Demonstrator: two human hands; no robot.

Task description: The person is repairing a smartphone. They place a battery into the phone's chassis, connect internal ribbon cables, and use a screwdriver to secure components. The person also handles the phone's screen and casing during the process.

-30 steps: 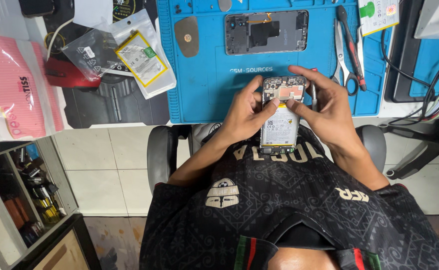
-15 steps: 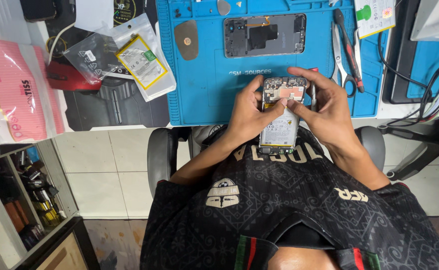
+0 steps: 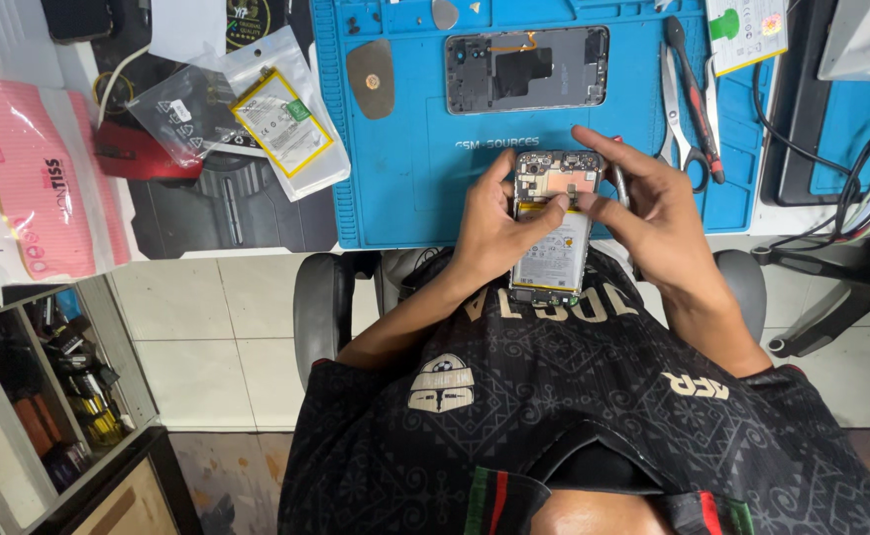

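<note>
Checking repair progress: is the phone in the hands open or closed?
Open: the backless grey phone shows its battery and circuit board between both hands.

Left hand (image 3: 489,228) and right hand (image 3: 653,203) raised together; fingers curled, seemingly gripping

This is a phone repair workshop. A blue repair mat (image 3: 405,188) covers the surface at the top centre of the frame, with a phone back shell (image 3: 526,69) and pliers (image 3: 688,99) on it. Bagged spare batteries (image 3: 281,124) lie at upper left, and a shelf of small parts (image 3: 68,386) stands at lower left.
</note>
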